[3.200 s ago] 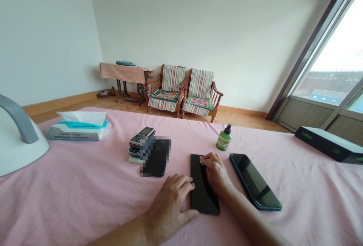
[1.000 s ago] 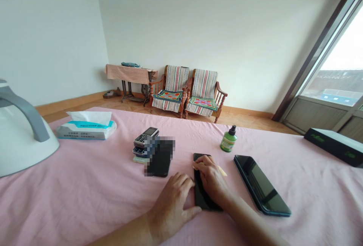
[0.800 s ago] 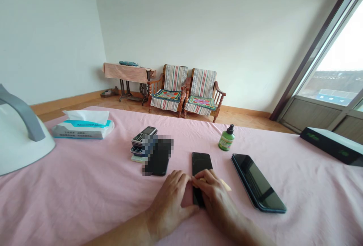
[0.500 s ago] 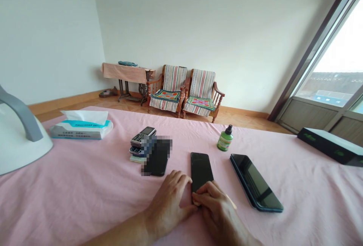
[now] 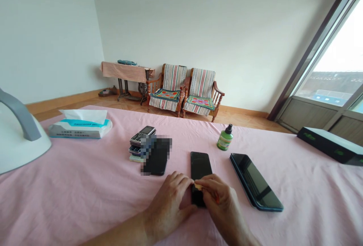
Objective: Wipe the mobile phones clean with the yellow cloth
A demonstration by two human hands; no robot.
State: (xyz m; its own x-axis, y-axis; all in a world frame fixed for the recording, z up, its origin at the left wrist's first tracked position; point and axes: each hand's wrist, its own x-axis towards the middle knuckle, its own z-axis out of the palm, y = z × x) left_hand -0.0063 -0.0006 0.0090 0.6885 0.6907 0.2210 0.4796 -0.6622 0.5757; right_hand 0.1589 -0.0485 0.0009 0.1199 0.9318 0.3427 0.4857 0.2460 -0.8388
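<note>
Pink tablecloth, black phone beside loosely open left hand, partly under right hand pinching yellowish cloth

The middle phone was black, and the small cloth against it was pale yellow. The tablecloth was plain pink. The bigger phone was glossy black, edged in dark blue. The bottle was green with a black cap, the tissue pack white and bright blue. The box was black with green lettering. Both chairs were brown, their covers striped white, red and green, their seat mats patterned in many bright colours.
</note>
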